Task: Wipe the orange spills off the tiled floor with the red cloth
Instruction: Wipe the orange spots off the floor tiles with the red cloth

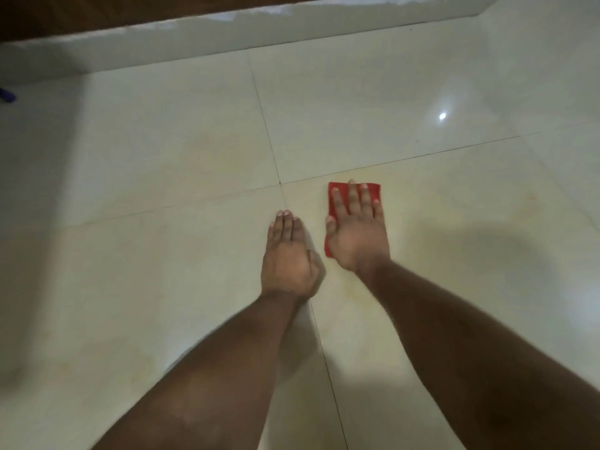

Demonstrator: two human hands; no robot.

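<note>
Right hand (pixel 356 233) lies flat, fingers spread, pressing the red cloth (pixel 336 198) to the tiled floor (pixel 162 157). Left hand (pixel 287 254) rests just beside it, open, fingers together, holding nothing. Faint orange smears (pixel 532 203) show to the right. A white skirting (pixel 194 37) runs well beyond. Cloth is plain, folded, unmarked.

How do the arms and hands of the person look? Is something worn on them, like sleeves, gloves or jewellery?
Both forearms are bare as far as the picture shows: no sleeves reach into view. The left hand and the right hand have no gloves, and no ring, watch or bracelet can be seen on the fingers or wrists. The fingernails look short and unpainted.
</note>
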